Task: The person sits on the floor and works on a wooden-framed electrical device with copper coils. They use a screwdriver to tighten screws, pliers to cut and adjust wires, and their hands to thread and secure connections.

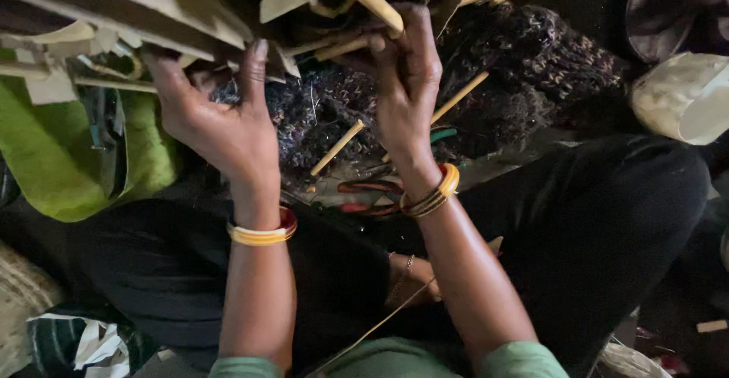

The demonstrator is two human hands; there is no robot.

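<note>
Right hand (406, 82) is closed around a pale, slender bamboo stick (372, 0), held at top centre above dark purple knitted fabric (531, 67). Left hand (220, 112), fingers spread wide, presses against flat cardboard pieces (137, 21) at upper left.

**Pale sticks and card pieces over a dark knitted heap**

A pale bamboo stick (373, 0) runs slantwise at the top, its lower end pinched by the right hand (406, 82). A second, shorter stick (343, 47) lies just beneath it, nearly level, touching the same fingers. The left hand (220, 116) presses its spread fingers against a bundle of beige card strips (137, 25) that tilts down to the right. More thin sticks (338, 147) lie scattered on the dark purple knitted cloth (524, 67) below.
</note>
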